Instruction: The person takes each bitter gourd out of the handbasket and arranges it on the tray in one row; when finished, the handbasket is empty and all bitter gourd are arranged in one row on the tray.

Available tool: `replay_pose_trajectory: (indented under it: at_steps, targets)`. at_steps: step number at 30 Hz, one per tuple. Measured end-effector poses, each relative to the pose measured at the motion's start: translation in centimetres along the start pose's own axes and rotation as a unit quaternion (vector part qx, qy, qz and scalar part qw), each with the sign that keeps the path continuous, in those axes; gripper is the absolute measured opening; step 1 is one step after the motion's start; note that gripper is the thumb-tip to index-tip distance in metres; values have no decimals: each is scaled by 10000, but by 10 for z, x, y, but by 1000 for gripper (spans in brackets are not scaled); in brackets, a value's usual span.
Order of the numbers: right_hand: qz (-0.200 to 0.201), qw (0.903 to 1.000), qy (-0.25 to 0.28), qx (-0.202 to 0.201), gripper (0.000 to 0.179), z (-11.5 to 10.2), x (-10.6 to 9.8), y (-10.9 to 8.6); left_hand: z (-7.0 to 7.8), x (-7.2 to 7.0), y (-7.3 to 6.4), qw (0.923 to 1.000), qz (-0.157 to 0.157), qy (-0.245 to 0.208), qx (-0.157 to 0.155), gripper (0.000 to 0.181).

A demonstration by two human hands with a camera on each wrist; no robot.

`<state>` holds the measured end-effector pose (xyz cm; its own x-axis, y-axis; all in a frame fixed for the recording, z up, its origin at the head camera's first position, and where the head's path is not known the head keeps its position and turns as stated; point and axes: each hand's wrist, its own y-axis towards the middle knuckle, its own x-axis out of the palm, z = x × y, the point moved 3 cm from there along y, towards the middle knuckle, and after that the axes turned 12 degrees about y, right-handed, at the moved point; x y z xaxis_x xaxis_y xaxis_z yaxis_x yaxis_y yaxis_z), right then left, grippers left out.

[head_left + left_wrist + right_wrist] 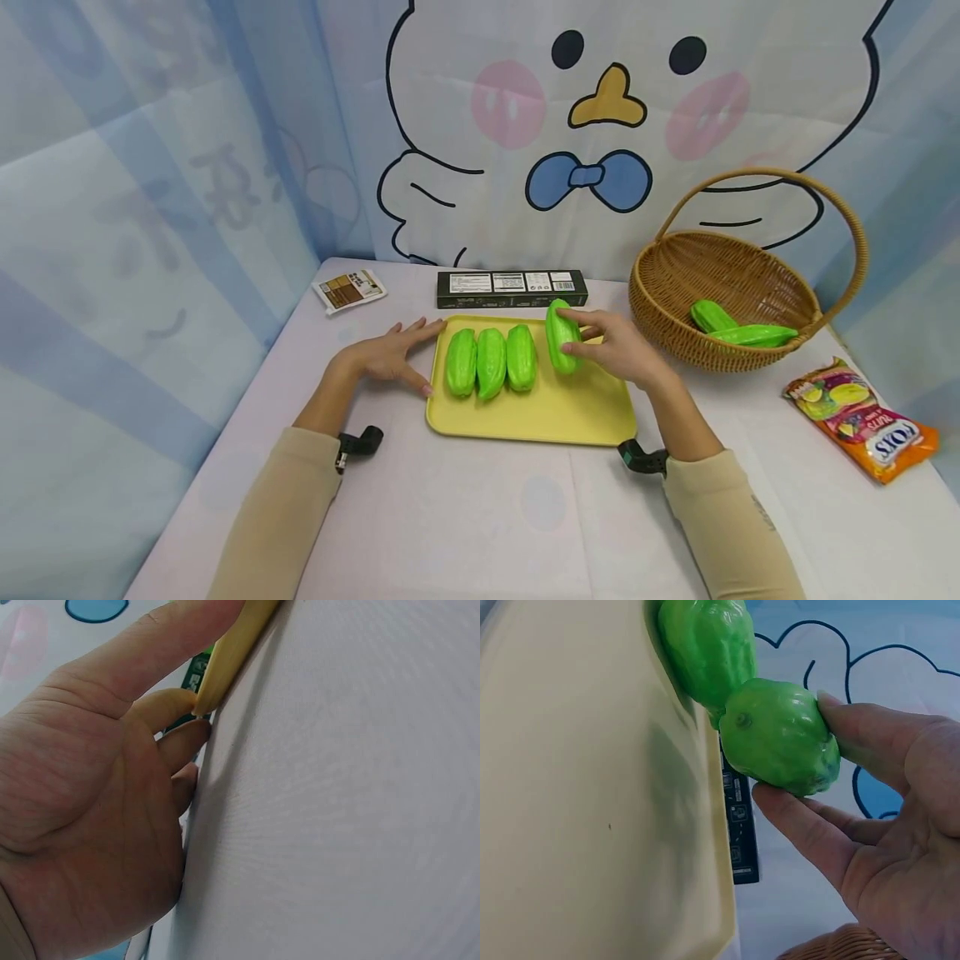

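My right hand (613,343) pinches a bright green ribbed gourd (562,337) between thumb and fingers, over the right half of a yellow tray (525,423). In the right wrist view this gourd (776,735) shows its stem end, and another gourd (709,649) is just beyond it. Three similar gourds (491,362) lie side by side on the tray's left half. My left hand (382,357) spreads its fingers against the tray's left edge, thumb near the front and fingertips near the back corner. Close up in the left wrist view, its thumb (150,645) overlaps the tray rim (236,656).
A wicker basket (660,312) with a tall handle holds two more green gourds (753,335) at the back right. An orange snack packet (862,421) lies right of it. Behind the tray stand a long dark box (512,289) and a small packet (350,290).
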<state>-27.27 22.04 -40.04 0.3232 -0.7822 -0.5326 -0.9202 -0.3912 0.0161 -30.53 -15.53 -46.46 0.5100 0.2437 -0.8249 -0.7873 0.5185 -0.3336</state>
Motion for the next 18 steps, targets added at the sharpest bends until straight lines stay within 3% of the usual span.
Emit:
replay_pose_trajectory:
  at_steps: [7, 18]
  targets:
    - [-303, 9994, 47, 126, 60, 3, 5, 1, 0, 0, -1, 10000, -13, -22, -25, 131]
    - [-467, 9983, -81, 347, 61, 5, 13, 2, 1, 0, -2, 10000, -3, -9, -68, 129]
